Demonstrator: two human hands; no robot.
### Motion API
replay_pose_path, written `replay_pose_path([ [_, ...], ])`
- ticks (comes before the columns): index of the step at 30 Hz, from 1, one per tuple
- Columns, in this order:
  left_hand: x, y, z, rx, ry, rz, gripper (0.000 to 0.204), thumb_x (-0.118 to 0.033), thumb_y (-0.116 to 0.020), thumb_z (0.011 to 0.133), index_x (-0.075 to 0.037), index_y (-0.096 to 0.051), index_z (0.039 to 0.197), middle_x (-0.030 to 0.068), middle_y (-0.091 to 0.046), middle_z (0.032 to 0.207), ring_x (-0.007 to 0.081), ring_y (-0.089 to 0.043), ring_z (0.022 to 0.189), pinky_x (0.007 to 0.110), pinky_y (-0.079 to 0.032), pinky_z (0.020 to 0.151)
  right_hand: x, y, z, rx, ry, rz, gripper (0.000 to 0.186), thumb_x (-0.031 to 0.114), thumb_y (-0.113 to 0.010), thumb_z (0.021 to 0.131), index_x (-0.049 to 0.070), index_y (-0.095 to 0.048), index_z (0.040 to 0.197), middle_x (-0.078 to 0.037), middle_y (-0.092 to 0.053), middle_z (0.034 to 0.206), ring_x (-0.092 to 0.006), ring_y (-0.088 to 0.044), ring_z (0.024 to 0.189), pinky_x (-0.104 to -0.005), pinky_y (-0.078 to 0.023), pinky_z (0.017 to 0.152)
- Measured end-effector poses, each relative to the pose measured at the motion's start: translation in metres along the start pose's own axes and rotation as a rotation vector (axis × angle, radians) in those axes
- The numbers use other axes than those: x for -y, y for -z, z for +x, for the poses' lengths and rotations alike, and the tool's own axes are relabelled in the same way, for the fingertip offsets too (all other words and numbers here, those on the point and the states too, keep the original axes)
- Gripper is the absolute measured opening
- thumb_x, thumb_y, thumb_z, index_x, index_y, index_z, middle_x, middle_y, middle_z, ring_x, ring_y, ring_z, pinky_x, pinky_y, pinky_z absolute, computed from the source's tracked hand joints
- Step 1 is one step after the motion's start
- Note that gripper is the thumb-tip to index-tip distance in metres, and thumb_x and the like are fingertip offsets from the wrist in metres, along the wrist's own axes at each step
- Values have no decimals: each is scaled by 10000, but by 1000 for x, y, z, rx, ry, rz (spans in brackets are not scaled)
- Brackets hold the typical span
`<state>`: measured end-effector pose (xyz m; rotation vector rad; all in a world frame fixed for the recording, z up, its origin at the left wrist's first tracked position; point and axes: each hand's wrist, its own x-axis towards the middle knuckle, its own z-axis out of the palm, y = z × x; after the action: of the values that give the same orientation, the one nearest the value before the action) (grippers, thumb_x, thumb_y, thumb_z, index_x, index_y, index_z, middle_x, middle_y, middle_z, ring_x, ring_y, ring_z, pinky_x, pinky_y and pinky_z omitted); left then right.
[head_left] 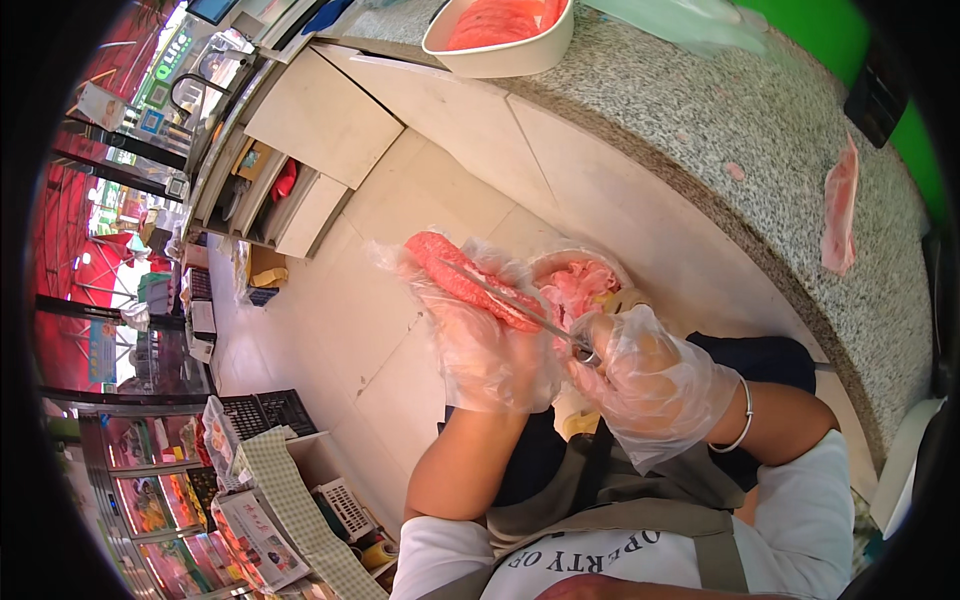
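Note:
My left hand [478,345], in a clear plastic glove, is closed around a peeled red pomelo segment [437,257]. A slim metal blade [520,308] lies across the segment, its tip toward the upper left. My gloved right hand [640,375] grips this tool near its metal end; the fingers cover most of the handle, so its exact kind is unclear. Just beyond the right fingers, and lower down, is a round container [610,258] with pink peelings [578,285] in it. The hands partly hide it.
A white tub [508,55] of red fruit flesh stands on the speckled stone counter [690,110], whose edge curves down my right side. A pink strip of peel [841,210] lies on it, with a translucent plastic bag [680,22] farther back. Black crates [265,412] stand at left.

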<state>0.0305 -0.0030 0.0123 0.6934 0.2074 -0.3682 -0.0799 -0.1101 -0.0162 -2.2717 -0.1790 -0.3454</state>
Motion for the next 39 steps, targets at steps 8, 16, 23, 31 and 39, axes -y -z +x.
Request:
replay_pose_path([
  [8, 7, -1, -2, -9, 11, 171, 549, -712, -510, 819, -170, -485, 900, 9, -493, 760, 173, -487, 693, 315, -434, 596, -3, -2, 2, -99, 192, -62, 171, 83, -615, 852, -10, -531, 968, -117, -441, 673, -269, -446, 571, -382, -357, 533],
  [16, 13, 3, -7, -14, 61, 252, 583, -705, -509, 828, -148, -491, 998, 37, -494, 820, 192, -518, 730, 340, -468, 631, -4, 3, 5, -61, 228, -90, 186, 128, -622, 848, -10, -531, 933, -140, -472, 694, -285, -471, 599, -394, -376, 570],
  [23, 15, 4, -6, -66, 116, 190, 579, -686, -525, 832, -139, -493, 1018, 31, -497, 819, 176, -520, 723, 329, -470, 608, -8, 1, 1, 69, 54, 72, 205, 156, -621, 838, -12, -536, 920, -152, -517, 723, -307, -499, 625, -403, -393, 590],
  [31, 10, 6, -5, 48, 273, -38, 520, -664, -504, 858, -173, -492, 1029, 23, -507, 787, 164, -512, 683, 309, -458, 568, -3, 5, 4, 8, 111, 88, 188, 149, -641, 825, -5, -561, 897, -116, -540, 724, -275, -506, 579, -385, -409, 552],
  [39, 11, -6, -8, 6, 0, 95, 369, -532, -483, 935, -173, -502, 1020, 11, -469, 732, 133, -479, 624, 261, -457, 551, -1, 17, 1, -138, 340, -275, 264, 114, -685, 716, 40, -632, 964, -102, -600, 869, -210, -562, 731, -338, -427, 568],
])
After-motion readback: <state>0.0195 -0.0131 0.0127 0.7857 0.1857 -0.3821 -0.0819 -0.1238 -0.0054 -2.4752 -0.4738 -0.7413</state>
